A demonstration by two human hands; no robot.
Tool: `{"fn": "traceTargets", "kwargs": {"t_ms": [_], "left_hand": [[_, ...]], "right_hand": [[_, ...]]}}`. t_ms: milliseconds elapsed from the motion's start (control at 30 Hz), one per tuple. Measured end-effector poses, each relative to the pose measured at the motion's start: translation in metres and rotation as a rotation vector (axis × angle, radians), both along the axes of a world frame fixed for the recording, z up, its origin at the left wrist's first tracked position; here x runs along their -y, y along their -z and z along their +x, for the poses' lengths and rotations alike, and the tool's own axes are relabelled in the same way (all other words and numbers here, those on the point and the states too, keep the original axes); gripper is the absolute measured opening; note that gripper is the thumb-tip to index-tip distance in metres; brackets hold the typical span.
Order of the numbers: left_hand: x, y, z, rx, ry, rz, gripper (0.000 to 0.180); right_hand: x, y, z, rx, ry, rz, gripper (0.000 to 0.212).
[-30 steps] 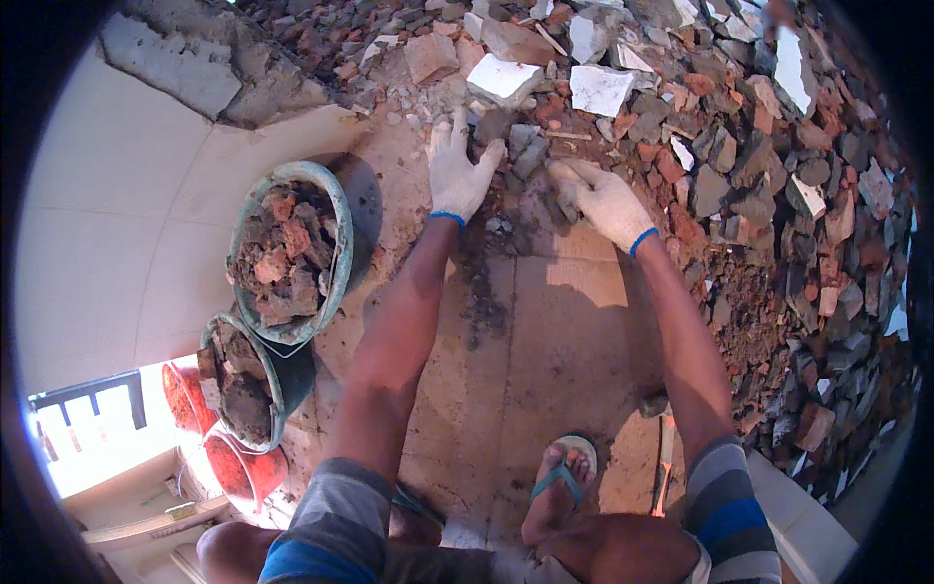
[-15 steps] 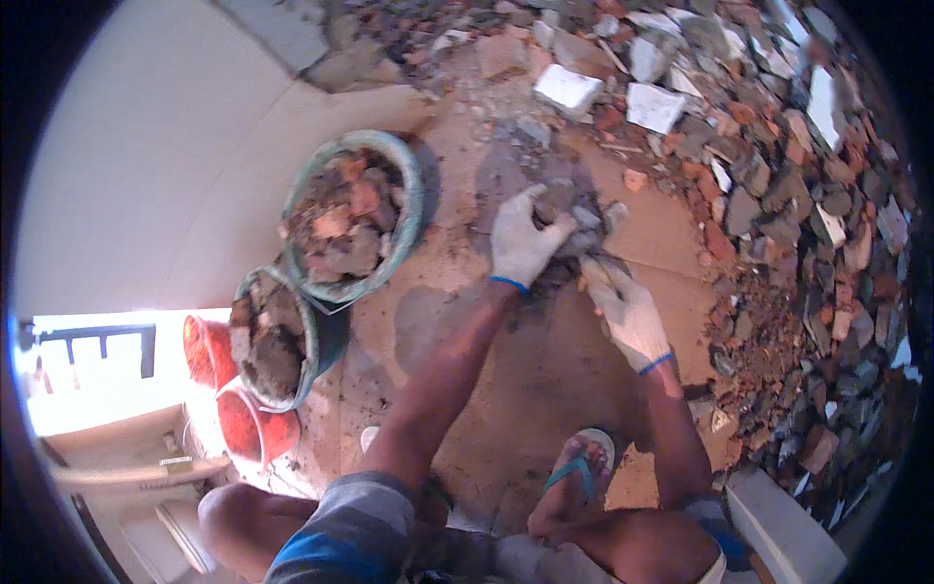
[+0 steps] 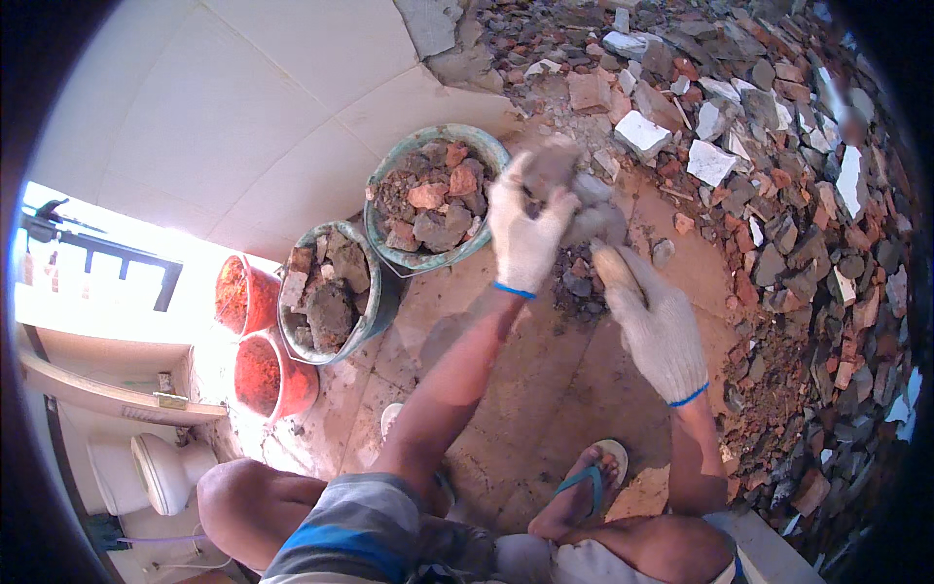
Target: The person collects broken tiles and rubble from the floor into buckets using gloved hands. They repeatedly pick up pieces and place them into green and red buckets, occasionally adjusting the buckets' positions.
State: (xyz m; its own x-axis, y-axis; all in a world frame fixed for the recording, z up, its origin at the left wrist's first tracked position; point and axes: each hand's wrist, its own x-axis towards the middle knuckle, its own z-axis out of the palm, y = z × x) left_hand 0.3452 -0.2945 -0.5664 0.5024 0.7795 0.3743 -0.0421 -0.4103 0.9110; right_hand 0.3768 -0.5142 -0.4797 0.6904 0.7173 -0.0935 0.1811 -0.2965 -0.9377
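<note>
My left hand (image 3: pixel 526 234), in a white knit glove with a blue cuff, is closed round a brownish-grey chunk of rubble (image 3: pixel 551 167), blurred by motion. It is just right of a green-rimmed bucket (image 3: pixel 376 216) heaped with broken brick and mortar. My right hand (image 3: pixel 664 329), gloved alike, grips a wooden handle (image 3: pixel 618 273); what tool it belongs to cannot be made out. Beyond the handle are grey rounded lumps (image 3: pixel 598 222), partly smeared. Below them, between my hands, lies a small dark pile of rubble bits (image 3: pixel 578 284) on the floor.
A second rubble-filled bucket (image 3: pixel 382 313) stands nearer, with two red buckets (image 3: pixel 299 382) left of it. Broken brick, tile and concrete (image 3: pixel 778 243) heap along the right and far side. A pale wall (image 3: pixel 263 117) bounds the left. My sandalled foot (image 3: pixel 590 482) rests on the tiled floor.
The view has shifted, so the buckets show farther right. My left hand has moved the chunk away from the small pile, toward the green-rimmed bucket. My right hand still grips the handle.
</note>
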Motion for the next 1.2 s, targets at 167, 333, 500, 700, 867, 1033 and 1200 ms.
{"fn": "traceTargets", "kwargs": {"t_ms": [167, 333, 500, 700, 867, 1033, 1200], "left_hand": [[-0.070, -0.047, -0.043, -0.011, -0.234, 0.230, 0.068], [-0.139, -0.034, -0.088, -0.603, -0.162, 0.175, 0.071], [-0.155, 0.002, -0.103, -0.532, -0.143, 0.293, 0.071], [-0.166, -0.068, -0.111, -0.650, 0.014, 0.354, 0.071], [-0.208, -0.155, -0.157, -1.139, 0.224, 0.463, 0.081], [-0.280, -0.192, -0.273, -1.507, 0.175, 0.515, 0.080], [-0.319, -0.176, -0.432, -1.731, 0.033, 0.483, 0.072]], "right_hand": [[-0.071, -0.001, -0.005, 0.378, -0.117, 0.070, 0.046], [-0.116, 0.028, -0.014, 0.707, -0.027, -0.210, 0.055], [-0.120, 0.067, -0.009, 0.854, 0.128, 0.035, 0.057], [-0.111, 0.083, -0.002, 0.713, 0.041, -0.115, 0.057], [-0.069, 0.101, -0.004, 0.483, 0.051, -0.029, 0.061], [-0.005, 0.144, -0.017, 0.264, 0.180, 0.001, 0.057], [0.060, 0.159, -0.045, 0.106, 0.210, -0.069, 0.051]]}}
